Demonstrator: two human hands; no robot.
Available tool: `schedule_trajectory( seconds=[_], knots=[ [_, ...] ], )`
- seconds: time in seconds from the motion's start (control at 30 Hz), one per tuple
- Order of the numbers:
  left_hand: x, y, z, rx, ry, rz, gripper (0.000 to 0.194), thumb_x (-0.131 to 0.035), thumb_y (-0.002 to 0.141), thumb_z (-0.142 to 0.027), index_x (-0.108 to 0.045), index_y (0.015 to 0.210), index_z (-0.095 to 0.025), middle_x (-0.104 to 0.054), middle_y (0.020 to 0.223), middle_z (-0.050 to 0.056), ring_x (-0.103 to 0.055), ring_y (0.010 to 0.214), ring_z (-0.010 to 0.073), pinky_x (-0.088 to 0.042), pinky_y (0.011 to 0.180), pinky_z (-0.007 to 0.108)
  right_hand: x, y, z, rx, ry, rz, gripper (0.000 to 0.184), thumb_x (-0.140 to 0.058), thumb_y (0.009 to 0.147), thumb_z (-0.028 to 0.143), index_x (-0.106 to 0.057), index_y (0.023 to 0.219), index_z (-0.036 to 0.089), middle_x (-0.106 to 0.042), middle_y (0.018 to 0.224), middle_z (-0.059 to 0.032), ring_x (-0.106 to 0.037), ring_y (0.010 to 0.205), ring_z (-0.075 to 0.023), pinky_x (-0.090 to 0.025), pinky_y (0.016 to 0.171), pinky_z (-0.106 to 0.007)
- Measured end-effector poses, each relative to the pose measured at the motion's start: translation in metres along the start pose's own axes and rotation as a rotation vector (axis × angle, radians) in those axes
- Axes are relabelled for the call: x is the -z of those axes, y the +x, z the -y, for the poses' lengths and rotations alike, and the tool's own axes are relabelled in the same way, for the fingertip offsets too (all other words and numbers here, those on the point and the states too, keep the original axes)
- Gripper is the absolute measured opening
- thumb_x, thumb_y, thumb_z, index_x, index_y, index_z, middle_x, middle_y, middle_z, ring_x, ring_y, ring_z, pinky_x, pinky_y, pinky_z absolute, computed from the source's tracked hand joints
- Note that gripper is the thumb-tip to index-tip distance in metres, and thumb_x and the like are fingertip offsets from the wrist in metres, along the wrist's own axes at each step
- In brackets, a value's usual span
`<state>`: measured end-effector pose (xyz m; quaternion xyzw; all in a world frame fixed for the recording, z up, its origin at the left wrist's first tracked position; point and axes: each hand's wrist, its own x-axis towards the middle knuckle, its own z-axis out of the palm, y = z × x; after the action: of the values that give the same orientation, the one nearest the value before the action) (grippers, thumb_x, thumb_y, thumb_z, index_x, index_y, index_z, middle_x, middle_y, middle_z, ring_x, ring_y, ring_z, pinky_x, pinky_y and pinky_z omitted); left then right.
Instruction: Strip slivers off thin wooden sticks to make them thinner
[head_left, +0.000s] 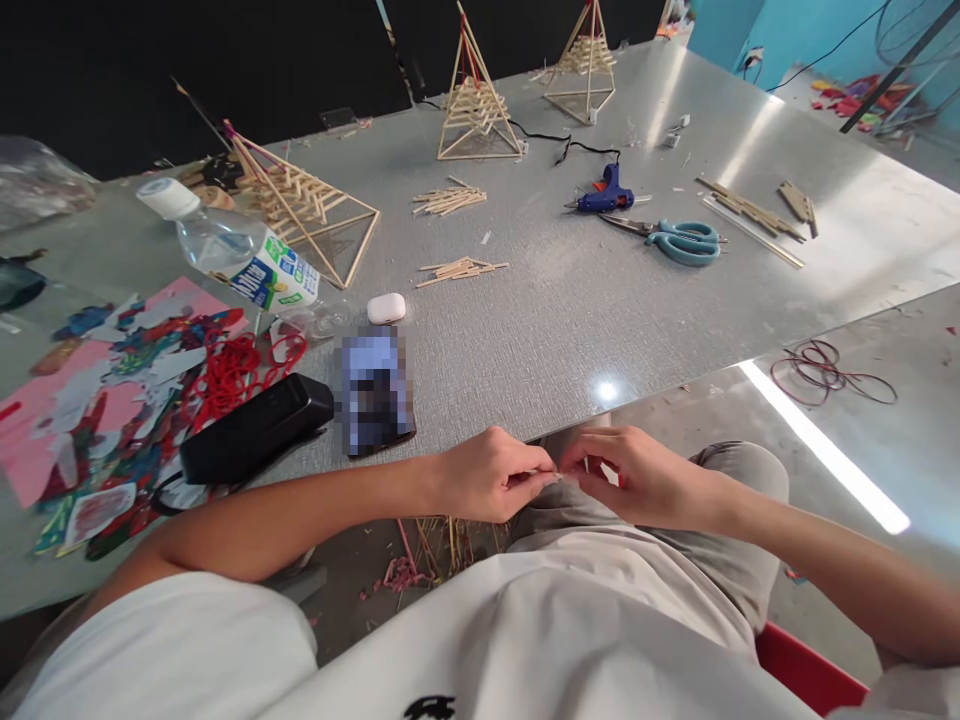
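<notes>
My left hand [499, 475] is closed in a pinch over my lap, just off the table's near edge. Facing it, my right hand [619, 475] pinches too, its fingertips almost meeting the left ones. Whatever lies between the fingertips is too small to make out. Ahead on the table lie two small piles of thin wooden sticks, a nearer pile [461, 269] and a farther pile [450, 198]. A blue glue gun [606, 190] rests beyond them to the right, beside scissors with light-blue handles [684, 242].
Three stick pyramids, a left one [300, 205], a middle one [476, 105] and a far one [585, 65], stand on the grey table [540, 330]. A bottle [240, 250], phone [377, 390], white case [386, 308], black pouch [255, 430] and red cord [232, 375] lie left. Longer sticks [750, 208] lie right.
</notes>
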<state>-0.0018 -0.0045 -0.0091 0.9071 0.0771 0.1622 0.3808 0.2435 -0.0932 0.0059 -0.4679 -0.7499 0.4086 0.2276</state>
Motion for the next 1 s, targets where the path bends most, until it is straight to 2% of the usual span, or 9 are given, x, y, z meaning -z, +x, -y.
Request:
schedule_trajectory(
  seconds=[0.17, 0.37, 0.53, 0.67, 0.8, 0.9, 1.0],
  knots=[
    [0.003, 0.003, -0.002, 0.02, -0.037, 0.004, 0.024, -0.057, 0.107, -0.017, -0.078, 0.097, -0.011, -0.065, 0.061, -0.002, -0.046, 0.049, 0.0088, -0.037, 0.051, 0.023, 0.002, 0.002, -0.006, 0.026, 0.05, -0.061, 0.012, -0.071, 0.103, 0.024, -0.08, 0.098, 0.019, -0.077, 0.085, -0.0031, -0.066, 0.07, -0.0134, -0.05, 0.065, -0.024],
    [-0.004, -0.001, 0.003, -0.079, 0.094, 0.008, 0.03, -0.05, 0.112, -0.018, -0.077, 0.098, -0.013, -0.072, 0.068, 0.002, -0.06, 0.056, 0.0122, -0.043, 0.056, 0.025, 0.008, 0.012, -0.006, -0.03, -0.017, 0.015, 0.011, -0.075, 0.095, 0.013, -0.082, 0.094, 0.021, -0.081, 0.086, -0.0009, -0.068, 0.073, -0.0138, -0.048, 0.069, -0.025],
    [-0.008, -0.004, 0.006, -0.139, 0.175, -0.009, 0.032, -0.048, 0.113, -0.018, -0.072, 0.092, -0.015, -0.07, 0.067, 0.002, -0.061, 0.055, 0.0137, -0.044, 0.055, 0.027, 0.006, 0.013, -0.001, -0.01, -0.146, 0.082, 0.01, -0.072, 0.096, 0.011, -0.078, 0.095, 0.019, -0.081, 0.089, -0.0024, -0.069, 0.074, -0.0149, -0.046, 0.069, -0.027],
    [-0.005, -0.002, 0.002, -0.004, 0.091, -0.032, 0.031, -0.05, 0.113, -0.021, -0.072, 0.091, -0.015, -0.068, 0.067, 0.0, -0.057, 0.055, 0.0116, -0.044, 0.056, 0.024, -0.002, 0.006, 0.003, 0.145, -0.352, -0.07, 0.013, -0.06, 0.106, 0.014, -0.071, 0.1, 0.017, -0.077, 0.091, -0.0048, -0.064, 0.073, -0.0162, -0.045, 0.07, -0.031],
    [0.003, 0.005, -0.004, 0.195, -0.121, -0.112, 0.031, -0.054, 0.113, -0.028, -0.079, 0.102, -0.012, -0.064, 0.063, -0.003, -0.048, 0.052, 0.0085, -0.037, 0.052, 0.02, -0.009, -0.006, 0.008, 0.363, -0.72, -0.263, 0.021, -0.049, 0.113, 0.014, -0.069, 0.11, 0.017, -0.073, 0.094, -0.0085, -0.059, 0.078, -0.0212, -0.038, 0.072, -0.038],
    [0.007, 0.009, -0.006, 0.335, -0.229, -0.183, 0.037, -0.054, 0.113, -0.034, -0.082, 0.107, -0.01, -0.061, 0.061, -0.003, -0.04, 0.05, 0.0076, -0.029, 0.047, 0.02, -0.022, -0.013, 0.01, 0.547, -0.877, -0.302, 0.018, -0.052, 0.112, 0.012, -0.07, 0.109, 0.015, -0.07, 0.09, -0.0075, -0.054, 0.076, -0.0217, -0.032, 0.068, -0.039],
    [0.008, 0.011, -0.007, 0.366, -0.268, -0.203, 0.04, -0.055, 0.111, -0.037, -0.084, 0.108, -0.009, -0.074, 0.075, 0.004, -0.052, 0.058, 0.0095, -0.038, 0.052, 0.02, -0.054, -0.009, 0.003, 0.6, -0.805, -0.261, 0.018, -0.055, 0.111, 0.014, -0.067, 0.098, 0.015, -0.064, 0.082, -0.0039, -0.05, 0.072, -0.0201, -0.031, 0.065, -0.038]
  ],
)
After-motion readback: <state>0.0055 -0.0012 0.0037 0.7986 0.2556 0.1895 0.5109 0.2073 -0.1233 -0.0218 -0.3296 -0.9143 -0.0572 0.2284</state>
